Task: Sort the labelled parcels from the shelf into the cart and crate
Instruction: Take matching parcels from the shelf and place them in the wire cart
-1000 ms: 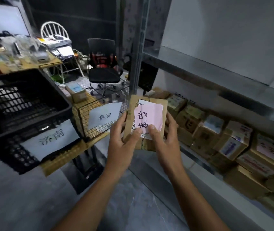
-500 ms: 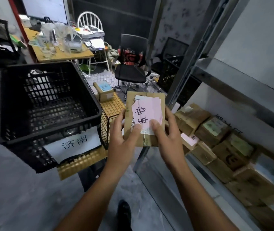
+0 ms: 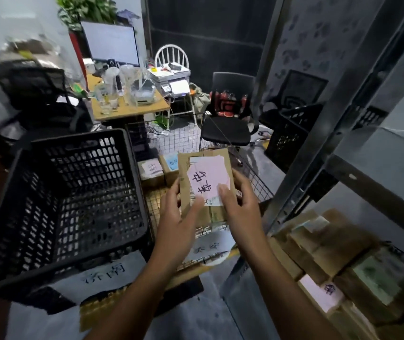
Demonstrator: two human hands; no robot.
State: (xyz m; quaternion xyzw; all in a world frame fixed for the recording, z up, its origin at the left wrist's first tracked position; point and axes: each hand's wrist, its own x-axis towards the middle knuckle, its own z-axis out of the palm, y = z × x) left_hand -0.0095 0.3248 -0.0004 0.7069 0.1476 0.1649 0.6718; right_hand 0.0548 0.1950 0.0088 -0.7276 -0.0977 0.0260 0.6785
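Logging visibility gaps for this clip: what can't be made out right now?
Head view only.
The held parcel: printed label mostly covered by pink note, left hand, right hand.
The cart sign: writing blurred.
The shelf parcels: labels blurred, stack cut by frame edge.

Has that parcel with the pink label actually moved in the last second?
Yes. The parcel has swung left, away from the shelf post. It was in front of the post, and it is now over the wire cart.
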